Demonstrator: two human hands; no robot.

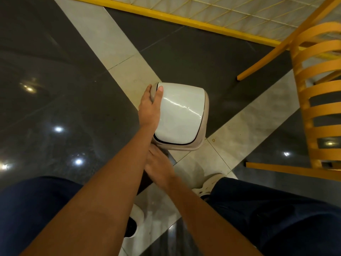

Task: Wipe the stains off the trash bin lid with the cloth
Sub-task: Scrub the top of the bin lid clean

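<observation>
A small beige trash bin (pixel 200 143) with a glossy white swing lid (pixel 180 113) is seen from above, over the tiled floor. My left hand (pixel 150 106) grips its left rim, with the thumb resting on the lid's far-left corner. My right hand (pixel 158 165) reaches in below the lid's near edge and lies against the bin's near side. Its fingertips are hidden under the rim and behind my left forearm. The lid shows light streaks of glare. No cloth is in view.
A yellow wooden chair (pixel 313 100) stands close on the right, its legs reaching toward the bin. A yellow-framed mesh panel (pixel 203 17) runs along the far side. My shoes (pixel 206 183) and dark trousers fill the bottom. The floor has dark and light tiles.
</observation>
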